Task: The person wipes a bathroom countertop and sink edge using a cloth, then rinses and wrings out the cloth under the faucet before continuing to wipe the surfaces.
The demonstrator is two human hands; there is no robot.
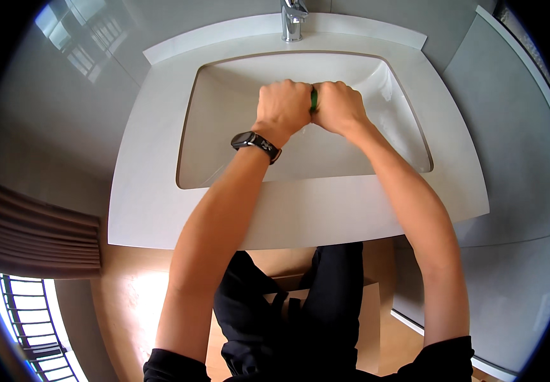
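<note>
Over the white sink basin (227, 157), both fists meet side by side, knuckles towards the faucet. My left hand (284, 102) is closed, with a black smart band (255, 143) on its wrist. Against it, my right hand (339, 105) is closed too. A narrow strip of a green item (313, 99) shows between the two fists, gripped by both. The rest of it is hidden in the fingers, so its kind cannot be told. Wet streaks glisten on the basin's right wall.
A chrome faucet (293, 21) stands behind the basin on the white countertop (322, 205). Grey tiled walls (509, 129) flank it. A brown curtain (41, 229) and a barred window (33, 315) are at left. My legs are below the counter's front edge.
</note>
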